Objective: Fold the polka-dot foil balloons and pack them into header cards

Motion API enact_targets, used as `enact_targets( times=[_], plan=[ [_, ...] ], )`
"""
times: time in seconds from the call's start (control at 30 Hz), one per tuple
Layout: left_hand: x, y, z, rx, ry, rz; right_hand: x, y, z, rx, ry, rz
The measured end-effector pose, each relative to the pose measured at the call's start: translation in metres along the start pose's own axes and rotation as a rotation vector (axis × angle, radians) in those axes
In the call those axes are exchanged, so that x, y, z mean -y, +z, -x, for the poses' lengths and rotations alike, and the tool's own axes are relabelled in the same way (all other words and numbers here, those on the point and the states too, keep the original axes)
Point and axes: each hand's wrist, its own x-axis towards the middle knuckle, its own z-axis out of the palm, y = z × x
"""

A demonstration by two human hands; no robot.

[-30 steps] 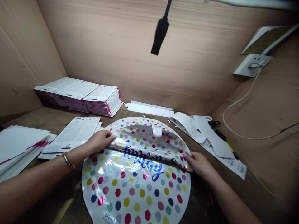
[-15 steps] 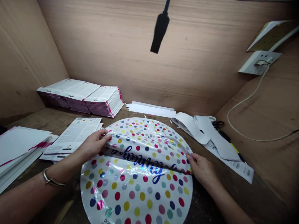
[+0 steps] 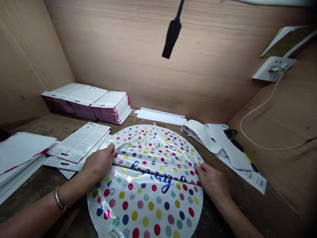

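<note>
A round white foil balloon point(image 3: 146, 205) with many-coloured dots and blue script lettering lies flat on the brown table in front of me. A fold runs across its middle and covers part of the lettering. My left hand point(image 3: 102, 162) pinches the fold at the balloon's left edge, thumb and fingers closed on the foil. At the right edge, my right hand point(image 3: 213, 180) grips the other end of the same fold. Small dark print shows near the balloon's lower left rim.
Stacked printed cards point(image 3: 86, 99) stand at the back left, with looser cards point(image 3: 76, 142) and white folders point(image 3: 22, 155) nearer. To the right lie a label strip point(image 3: 223, 145) and black-handled scissors point(image 3: 231, 132). A black plug-like piece point(image 3: 172, 38) hangs ahead. A socket point(image 3: 273, 68) carries a white cable.
My left hand has turned over further, its back now facing up, and the fold between my hands looks flatter and narrower. My right hand has shifted slightly left.
</note>
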Motion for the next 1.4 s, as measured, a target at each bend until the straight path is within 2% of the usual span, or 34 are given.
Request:
enact_targets(
  times=[0.1, 0.2, 0.27, 0.4, 0.5, 0.6, 0.7, 0.77, 0.83, 0.87, 0.93, 1.0, 1.07, 1.13, 1.2, 1.23, 1.27, 1.33, 1.4],
  plan=[
    [0.002, -0.001, -0.009, 0.003, -0.005, 0.163, -0.004, 0.003, 0.0, 0.002, -0.008, 0.033],
    [0.005, 0.002, -0.016, 0.056, -0.046, 0.323, -0.008, 0.005, -0.001, -0.004, -0.025, 0.046],
    [0.004, 0.003, -0.019, 0.037, -0.056, 0.364, -0.009, 0.004, -0.003, -0.012, -0.03, 0.045],
    [-0.005, 0.005, -0.025, -0.13, 0.013, 0.195, -0.01, 0.0, -0.007, -0.023, -0.008, 0.058],
    [-0.007, 0.008, -0.032, -0.086, 0.006, 0.055, -0.008, -0.001, -0.009, -0.009, 0.003, 0.083],
    [-0.004, 0.008, -0.038, -0.047, 0.018, 0.018, -0.006, -0.001, -0.011, 0.008, 0.001, 0.098],
    [-0.006, 0.004, -0.038, -0.083, 0.059, -0.053, -0.003, 0.002, -0.011, 0.011, -0.005, 0.112],
    [-0.019, 0.003, -0.032, -0.162, 0.096, -0.109, -0.002, 0.003, -0.011, 0.011, -0.01, 0.128],
    [-0.042, 0.007, -0.02, -0.228, 0.225, -0.101, -0.004, 0.003, -0.011, 0.008, -0.017, 0.15],
    [-0.055, 0.011, -0.013, -0.223, 0.357, -0.064, -0.004, 0.002, -0.011, 0.007, -0.022, 0.161],
    [-0.082, 0.02, 0.004, -0.089, 0.696, 0.045, -0.004, -0.001, -0.009, 0.001, -0.033, 0.185],
    [-0.102, 0.031, 0.019, 0.055, 0.884, 0.113, 0.005, -0.003, 0.001, -0.026, -0.047, 0.211],
    [-0.111, 0.039, 0.029, 0.117, 0.914, 0.13, 0.022, -0.001, 0.019, -0.087, -0.143, 0.218],
    [-0.111, 0.044, 0.031, 0.114, 0.899, 0.126, 0.043, 0.006, 0.041, -0.106, -0.384, 0.169],
    [-0.107, 0.045, 0.03, 0.099, 0.904, 0.127, 0.053, 0.016, 0.061, 0.039, -0.653, 0.064],
    [-0.105, 0.045, 0.029, 0.097, 0.907, 0.128, 0.05, 0.02, 0.067, 0.117, -0.702, 0.034],
    [-0.104, 0.045, 0.028, 0.1, 0.908, 0.131, 0.04, 0.023, 0.072, 0.177, -0.683, 0.022],
    [-0.102, 0.044, 0.027, 0.114, 0.9, 0.133, 0.005, 0.025, 0.075, 0.198, -0.504, 0.054],
    [-0.102, 0.044, 0.027, 0.128, 0.896, 0.132, -0.035, 0.02, 0.074, 0.118, -0.29, 0.11]
  ],
)
